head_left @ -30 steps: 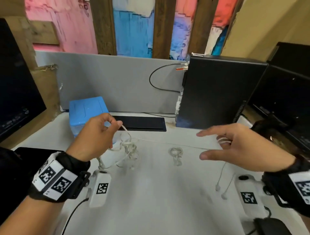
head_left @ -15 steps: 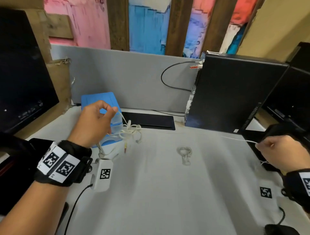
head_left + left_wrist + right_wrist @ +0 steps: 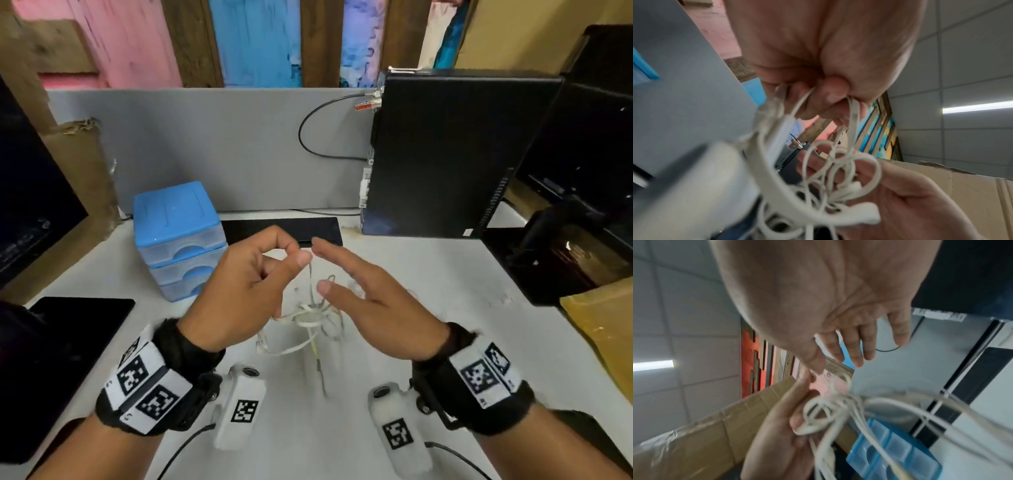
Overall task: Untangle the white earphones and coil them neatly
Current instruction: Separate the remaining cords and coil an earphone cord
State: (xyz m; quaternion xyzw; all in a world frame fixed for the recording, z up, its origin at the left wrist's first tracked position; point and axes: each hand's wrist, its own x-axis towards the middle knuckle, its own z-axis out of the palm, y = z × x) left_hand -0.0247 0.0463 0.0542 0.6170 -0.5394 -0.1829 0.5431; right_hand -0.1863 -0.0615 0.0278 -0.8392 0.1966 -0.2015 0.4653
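We hold our left hand (image 3: 239,291) raised over the white bench (image 3: 428,342), its grip pinched together with thumb and forefinger clamped on a strand of the white earphones (image 3: 308,320). From that pinch the tangled cord hangs down in a bundle of loops between our two hands, above the bench, with a thin strand and a yellowish plug end trailing lower toward us. In the left wrist view the curled fingers (image 3: 830,91) close over several cord loops, and the knot of cable (image 3: 838,186) dangles just in front of the other palm. Our right hand (image 3: 370,301) sits just beside the tangle with its grip apart: the fingers are straight and spread, the thumb separate, and we see them holding nothing. In the right wrist view the outstretched fingers (image 3: 855,345) point toward the left hand (image 3: 781,434), and the blurred cords (image 3: 830,412) cross below them; whether a fingertip touches a strand we cannot tell. On the bench behind and left of the hands stands a small blue drawer unit (image 3: 178,236), with a flat black panel (image 3: 284,229) lying near the grey partition (image 3: 205,144). A black computer tower (image 3: 445,154) stands upright at the right rear.
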